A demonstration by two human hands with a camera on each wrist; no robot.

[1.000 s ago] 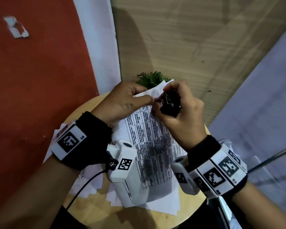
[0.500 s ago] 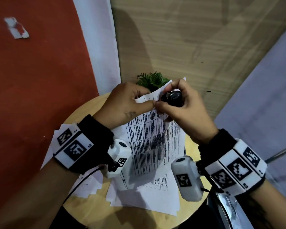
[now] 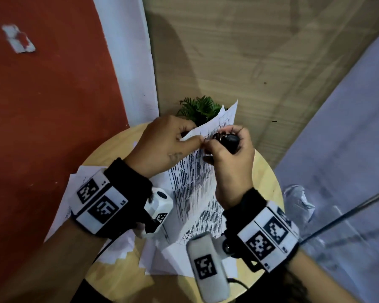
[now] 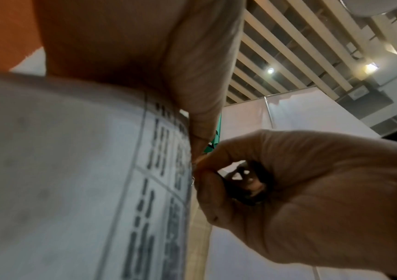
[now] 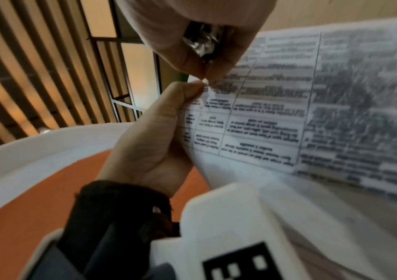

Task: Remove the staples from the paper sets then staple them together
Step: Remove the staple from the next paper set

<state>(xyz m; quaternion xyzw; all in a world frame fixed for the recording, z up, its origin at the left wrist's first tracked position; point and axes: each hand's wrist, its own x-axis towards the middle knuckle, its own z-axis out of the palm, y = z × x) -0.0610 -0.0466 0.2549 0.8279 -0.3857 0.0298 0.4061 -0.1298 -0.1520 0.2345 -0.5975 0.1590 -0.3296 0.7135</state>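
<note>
A stapled paper set (image 3: 193, 182) printed with tables is lifted off the round wooden table (image 3: 265, 171). My left hand (image 3: 193, 143) pinches its upper left corner between thumb and fingers; in the right wrist view that left hand (image 5: 154, 142) grips the sheet edge (image 5: 288, 123). My right hand (image 3: 212, 147) holds a black staple remover (image 3: 229, 141) curled in the palm. Its thumb and forefinger meet the same paper corner. The remover's metal claws (image 5: 202, 41) show between the right fingers. From the left wrist, the remover (image 4: 247, 181) sits inside the right fist. No staple is clearly visible.
More loose white sheets (image 3: 79, 193) lie spread on the table beneath my wrists. A small green plant (image 3: 200, 109) stands at the table's far edge behind the lifted paper. A red wall is on the left, a grey partition on the right.
The paper set has been tilted up steeper, its top now reaching past the plant. My right hand turned, bringing its thumb and forefinger onto the corner that the left hand pinches.
</note>
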